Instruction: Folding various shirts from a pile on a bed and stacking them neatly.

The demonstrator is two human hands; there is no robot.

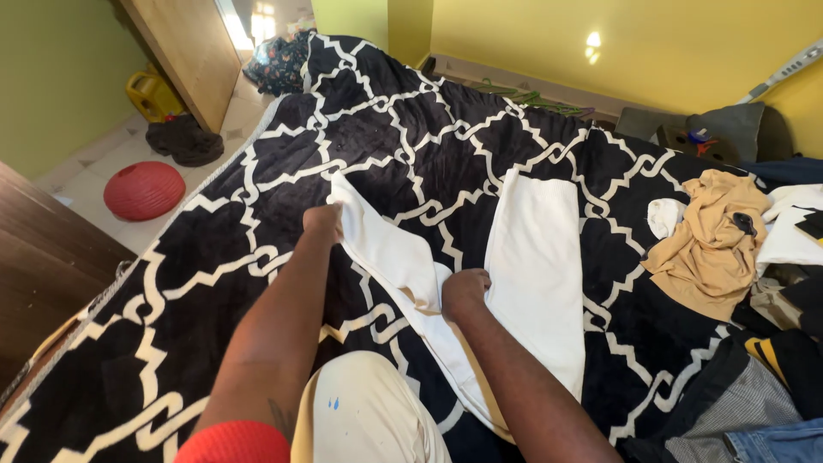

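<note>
A pair of white trousers (536, 257) lies spread on a black blanket with a white lattice pattern (411, 146) that covers the bed. My left hand (323, 223) grips the end of the left trouser leg (386, 249), lifting it slightly. My right hand (464, 291) is closed on the cloth where the two legs meet. The right leg lies flat, pointing away from me. My knee in cream cloth (369, 411) rests on the bed below my arms.
A heap of clothes lies at the bed's right: a tan garment (711, 240), white pieces, dark items, denim (776, 441). On the tiled floor at left sit a red round object (144, 190), a dark bundle (184, 140), a yellow container (154, 93). A wooden door (193, 51) stands open.
</note>
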